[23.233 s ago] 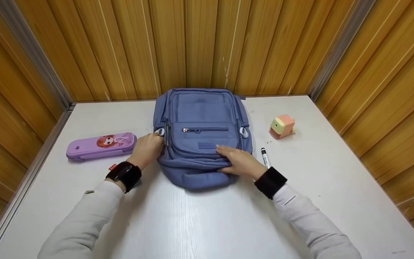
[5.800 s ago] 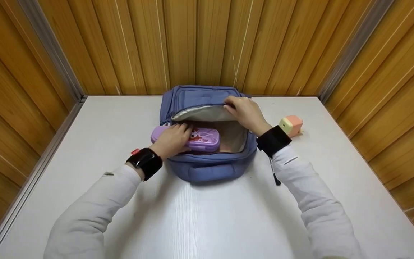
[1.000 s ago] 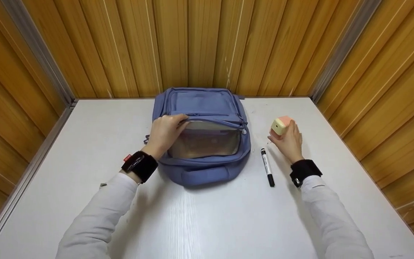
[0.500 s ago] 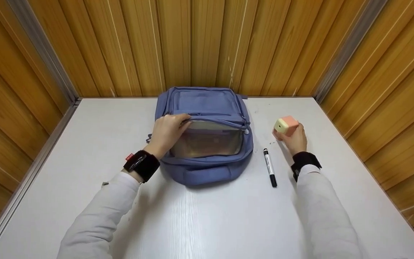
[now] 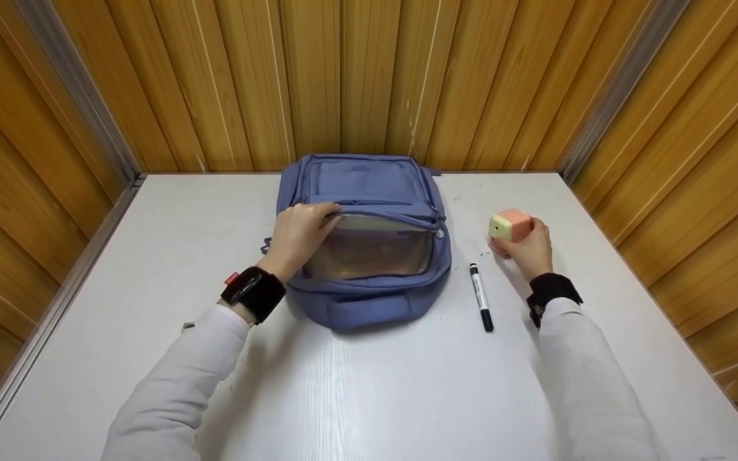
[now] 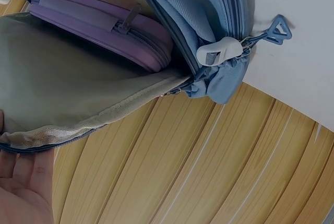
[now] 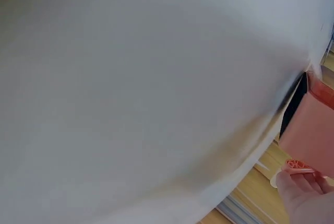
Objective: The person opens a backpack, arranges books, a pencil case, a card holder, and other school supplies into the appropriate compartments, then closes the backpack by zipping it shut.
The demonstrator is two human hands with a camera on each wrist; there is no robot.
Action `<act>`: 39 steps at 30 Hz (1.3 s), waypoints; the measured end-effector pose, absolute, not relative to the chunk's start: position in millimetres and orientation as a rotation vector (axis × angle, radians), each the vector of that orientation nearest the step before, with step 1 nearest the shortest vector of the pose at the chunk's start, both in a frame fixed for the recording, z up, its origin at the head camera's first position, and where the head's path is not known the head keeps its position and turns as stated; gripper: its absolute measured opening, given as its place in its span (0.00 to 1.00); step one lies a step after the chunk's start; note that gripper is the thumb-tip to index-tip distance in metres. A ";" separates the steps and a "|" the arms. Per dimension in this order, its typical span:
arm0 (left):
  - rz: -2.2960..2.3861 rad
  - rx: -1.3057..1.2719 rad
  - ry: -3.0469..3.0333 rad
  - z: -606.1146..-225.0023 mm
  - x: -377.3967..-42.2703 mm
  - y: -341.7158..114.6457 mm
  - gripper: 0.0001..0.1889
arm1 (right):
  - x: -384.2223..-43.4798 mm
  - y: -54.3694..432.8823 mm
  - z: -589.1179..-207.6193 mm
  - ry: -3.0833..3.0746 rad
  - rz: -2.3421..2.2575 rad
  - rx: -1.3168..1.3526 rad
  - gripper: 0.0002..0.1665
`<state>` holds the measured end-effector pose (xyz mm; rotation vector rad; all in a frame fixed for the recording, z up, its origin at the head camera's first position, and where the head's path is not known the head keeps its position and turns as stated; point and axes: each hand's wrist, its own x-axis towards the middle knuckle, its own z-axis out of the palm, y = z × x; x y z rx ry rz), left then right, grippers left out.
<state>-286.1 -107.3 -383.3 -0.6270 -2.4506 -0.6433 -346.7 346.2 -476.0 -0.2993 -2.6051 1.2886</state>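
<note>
The blue backpack (image 5: 369,310) lies on the table with its main compartment unzipped. My left hand (image 5: 298,234) pinches the edge of its front flap (image 6: 62,93) and holds it raised. Inside, a purple pencil case (image 6: 99,28) shows in the left wrist view. To the right of the bag, my right hand (image 5: 530,248) grips a pink and yellow pencil sharpener (image 5: 517,224) between thumb and fingers. The sharpener's dark underside (image 7: 295,101) shows in the right wrist view, so it is tilted or lifted off the table.
A black-capped white marker (image 5: 480,298) lies between the backpack and my right forearm. White tabletop (image 5: 369,390) surrounds the bag, with wood-patterned walls (image 5: 369,83) at the back and sides. A zipper pull (image 6: 276,30) hangs at the bag's side.
The backpack was zipped and the pencil case lay on the table; the case then went inside. My right hand left the flap and took hold of the sharpener, which has since tilted slightly.
</note>
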 end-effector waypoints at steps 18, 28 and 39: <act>-0.664 -0.619 -2.434 -383.1 -287.3 -107.7 0.09 | -288.8 287.8 -431.1 -2.745 1.091 0.545 0.50; -0.663 -0.597 -2.443 -381.4 -287.2 -106.4 0.09 | -279.7 228.8 -419.7 -2.809 1.055 0.803 0.43; -0.672 -0.606 -2.408 -384.6 -287.2 -105.8 0.07 | -294.9 165.4 -427.3 -2.861 0.715 0.895 0.40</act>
